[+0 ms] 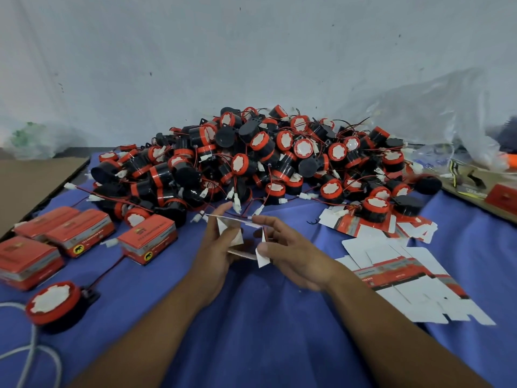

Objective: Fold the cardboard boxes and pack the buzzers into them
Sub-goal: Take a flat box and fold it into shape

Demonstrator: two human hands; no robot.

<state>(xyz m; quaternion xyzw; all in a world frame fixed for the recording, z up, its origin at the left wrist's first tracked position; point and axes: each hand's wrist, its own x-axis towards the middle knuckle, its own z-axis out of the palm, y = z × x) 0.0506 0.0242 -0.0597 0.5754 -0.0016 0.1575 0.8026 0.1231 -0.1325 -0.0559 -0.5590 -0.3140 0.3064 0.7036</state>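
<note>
A small cardboard box [237,236], half formed with white flaps sticking out, sits between my hands above the blue cloth. My left hand [215,247] grips its left side. My right hand [291,256] holds its right side, thumb on a white flap. Behind them rises a big heap of black and red buzzers [268,161] with red wires and white plugs. One lone buzzer [54,302] lies at the near left. Several folded red boxes [148,239] stand at the left. Flat unfolded box blanks [405,278] lie at the right.
The blue cloth [251,317] covers the table. A brown cardboard sheet [30,180] lies at the far left. Clear plastic bags [436,116] are piled at the back right. A white cord [33,348] curls at the near left corner.
</note>
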